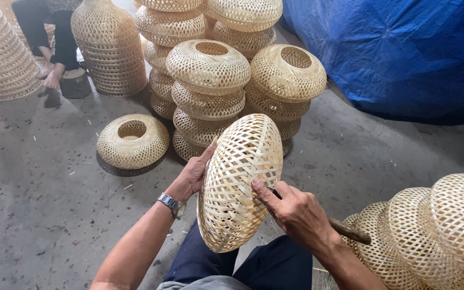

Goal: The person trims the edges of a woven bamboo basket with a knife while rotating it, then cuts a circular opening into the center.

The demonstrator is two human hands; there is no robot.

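Right now the woven bamboo basket point(240, 182) stands on edge above the person's lap, long axis running top to bottom and leaning a little to the right at the top, its rounded woven face turned toward the camera. Left hand point(195, 173) is on the basket's left edge, fingers wrapped round the back and thumb up along the rim, so it is gripping the basket. Right hand point(295, 212) sits at the basket's lower right side, forefinger pressed flat on the weave, the rest of the fingers closed round a dark wooden-handled tool point(350, 232) whose handle sticks out away from the basket; the tool's working end is hidden, cannot tell its shape. Both hands touch the basket, right one nearer the camera. Beyond the basket, stacks of finished baskets point(210, 86) on the concrete floor point(44, 204), a single one point(132, 140) lying to the left of them. To the basket's right, more woven shades point(436, 231), and behind those a blue tarpaulin point(398, 53). Far upper left of the basket, another person's legs point(49, 48)
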